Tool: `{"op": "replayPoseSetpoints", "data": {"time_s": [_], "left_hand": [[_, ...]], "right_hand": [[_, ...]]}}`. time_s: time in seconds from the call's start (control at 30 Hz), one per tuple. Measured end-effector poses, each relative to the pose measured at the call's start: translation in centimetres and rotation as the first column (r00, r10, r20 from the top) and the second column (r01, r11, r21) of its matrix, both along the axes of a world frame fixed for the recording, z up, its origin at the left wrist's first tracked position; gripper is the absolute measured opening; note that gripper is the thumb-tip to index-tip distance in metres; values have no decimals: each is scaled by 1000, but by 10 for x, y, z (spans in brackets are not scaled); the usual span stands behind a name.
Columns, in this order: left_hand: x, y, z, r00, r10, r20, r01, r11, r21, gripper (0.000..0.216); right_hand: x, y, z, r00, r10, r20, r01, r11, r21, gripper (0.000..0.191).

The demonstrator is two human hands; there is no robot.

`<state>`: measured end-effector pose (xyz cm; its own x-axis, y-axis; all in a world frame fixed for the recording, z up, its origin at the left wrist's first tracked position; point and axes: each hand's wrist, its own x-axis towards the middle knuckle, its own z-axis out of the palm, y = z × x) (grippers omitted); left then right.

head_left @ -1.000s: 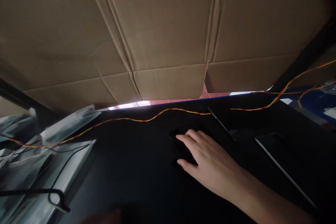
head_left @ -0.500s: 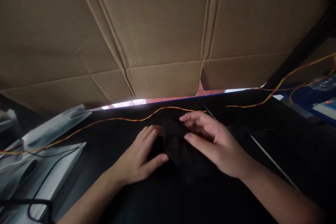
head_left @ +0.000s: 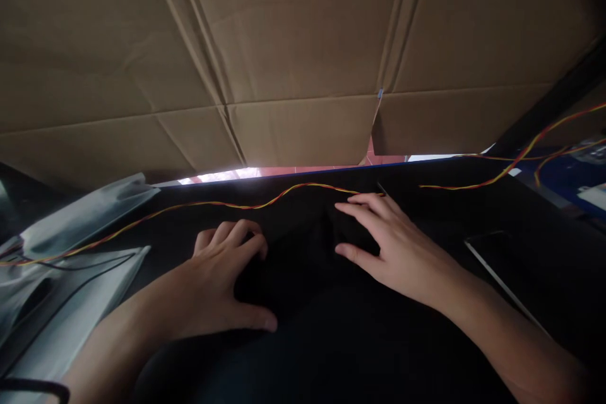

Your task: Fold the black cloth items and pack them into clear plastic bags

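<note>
Between my hands lies a black cloth-like item (head_left: 305, 249), hard to tell from the dark table surface under it. My left hand (head_left: 225, 284) is at its left, palm down, with bent fingers and the thumb spread well apart from them. On the other side, my right hand (head_left: 381, 233) has its thumb and fingers apart, with the fingertips at the right part of the black item. Whether they touch it is too dark to make out. No held thing shows in either hand.
A red-and-yellow twisted wire (head_left: 218, 204) crosses the black table behind my hands. Clear plastic bags (head_left: 89, 214) and a black cable (head_left: 38, 385) lie at left. A phone-like slab (head_left: 506, 284) rests at right. Cardboard (head_left: 293, 44) stands behind the table.
My left hand has moved left and nearer, away from the black item. That item was bunched up and raised between my hands and now lies lower and flatter. My right hand has barely shifted.
</note>
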<state>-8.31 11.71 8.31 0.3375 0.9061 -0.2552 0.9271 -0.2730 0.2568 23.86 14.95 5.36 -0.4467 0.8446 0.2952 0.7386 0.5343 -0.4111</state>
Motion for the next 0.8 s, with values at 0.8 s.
{"op": "replayPoseSetpoints", "data": {"time_s": [0.8], "left_hand": [[-18, -5, 13, 995, 19, 95, 8, 963, -269, 49]], "right_hand": [[15, -16, 44, 952, 276, -133, -304, 803, -513, 24]]}}
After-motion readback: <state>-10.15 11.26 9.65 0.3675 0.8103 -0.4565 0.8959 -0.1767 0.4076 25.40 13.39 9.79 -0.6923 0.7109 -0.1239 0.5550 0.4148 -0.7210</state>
